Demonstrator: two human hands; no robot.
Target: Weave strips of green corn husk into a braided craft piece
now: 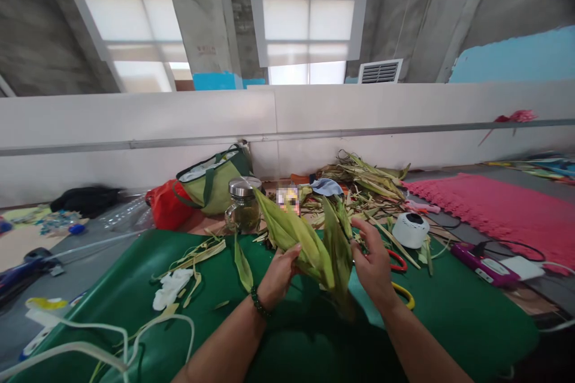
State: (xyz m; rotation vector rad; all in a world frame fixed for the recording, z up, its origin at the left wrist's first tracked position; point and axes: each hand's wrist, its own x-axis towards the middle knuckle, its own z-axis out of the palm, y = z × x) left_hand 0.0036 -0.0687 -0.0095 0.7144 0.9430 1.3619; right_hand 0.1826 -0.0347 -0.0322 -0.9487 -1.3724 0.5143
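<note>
My left hand (279, 278) is closed round a bundle of green corn husks (294, 236), which slants up over the green mat. A darker husk leaf (336, 245) hangs at the bundle's right side, its lower end blurred. Beside that leaf is my right hand (374, 260), fingers apart and slightly bent; whether the fingertips touch it is hard to tell. A single husk leaf (243, 266) lies left of the bundle. Partly behind my right hand are a red handle (398, 261) and a yellow handle (405, 295).
On the green mat (206, 293) lie husk scraps, a crumpled white tissue (172, 288) and a white cable (121, 341). Behind stand a lidded glass jar (244, 209), a green bag (218, 182) and a husk pile (366, 176). A white device (410, 230) and purple power strip (485, 264) are right.
</note>
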